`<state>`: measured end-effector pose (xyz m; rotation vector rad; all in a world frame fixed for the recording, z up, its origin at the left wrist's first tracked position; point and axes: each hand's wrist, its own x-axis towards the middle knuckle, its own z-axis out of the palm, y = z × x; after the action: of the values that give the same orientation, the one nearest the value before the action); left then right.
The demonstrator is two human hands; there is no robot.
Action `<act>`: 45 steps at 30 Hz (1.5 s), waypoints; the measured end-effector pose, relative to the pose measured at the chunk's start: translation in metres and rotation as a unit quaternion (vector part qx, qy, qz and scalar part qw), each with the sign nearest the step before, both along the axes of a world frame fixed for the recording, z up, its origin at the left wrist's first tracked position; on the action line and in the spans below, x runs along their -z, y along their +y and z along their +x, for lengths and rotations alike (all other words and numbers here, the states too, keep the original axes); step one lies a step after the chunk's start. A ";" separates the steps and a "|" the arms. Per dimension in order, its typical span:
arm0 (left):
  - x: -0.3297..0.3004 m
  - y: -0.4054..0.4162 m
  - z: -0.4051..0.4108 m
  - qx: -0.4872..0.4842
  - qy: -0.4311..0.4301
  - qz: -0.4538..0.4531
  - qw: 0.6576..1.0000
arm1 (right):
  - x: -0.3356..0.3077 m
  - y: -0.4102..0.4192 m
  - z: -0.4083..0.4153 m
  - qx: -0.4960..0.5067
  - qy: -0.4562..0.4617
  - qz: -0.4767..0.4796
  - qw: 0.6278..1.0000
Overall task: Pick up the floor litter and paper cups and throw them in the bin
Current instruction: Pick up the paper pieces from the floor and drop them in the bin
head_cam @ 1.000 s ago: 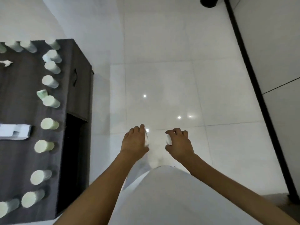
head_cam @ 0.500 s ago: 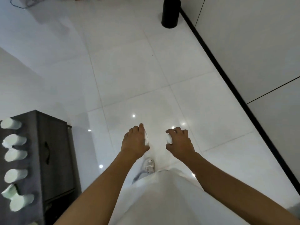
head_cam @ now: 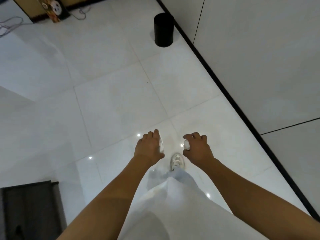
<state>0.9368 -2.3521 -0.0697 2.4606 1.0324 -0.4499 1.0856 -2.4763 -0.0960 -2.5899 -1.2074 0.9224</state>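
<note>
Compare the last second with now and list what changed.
The view swung off the dark cabinet toward the black bin, which now looks nearer, and a shoe steps forward. Unchanged: the left hand and the right hand each grip a white piece, held out in front.

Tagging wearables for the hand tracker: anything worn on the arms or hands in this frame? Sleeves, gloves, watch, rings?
Nothing worn that shows. The left hand and right hand are bare: no gloves, and no ring or watch is visible, though the frame is soft. Both forearms are bare right to the bottom edge of the frame, so no sleeve shows. No markings or bands at either wrist.
</note>
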 end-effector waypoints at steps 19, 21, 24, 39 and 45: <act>-0.011 0.334 0.282 -0.009 -0.043 0.012 0.999 | -0.021 0.335 0.287 0.011 -0.017 0.017 1.000; -0.015 0.372 0.307 -0.003 -0.045 0.013 0.999 | -0.024 0.370 0.311 0.022 -0.016 0.021 0.999; -0.022 0.428 0.346 0.006 -0.055 0.022 0.998 | -0.030 0.420 0.348 0.024 -0.020 0.023 0.999; -0.004 0.633 0.557 -0.025 -0.019 0.022 0.999 | -0.021 0.646 0.569 -0.023 -0.009 -0.001 1.000; -0.005 0.705 0.628 -0.075 -0.022 0.007 0.997 | -0.031 0.737 0.646 -0.064 -0.009 -0.004 0.998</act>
<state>1.5646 -1.6472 -0.0649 2.3721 1.1957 -0.3386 1.7319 -1.7393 -0.0652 -2.5563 -1.3908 0.9309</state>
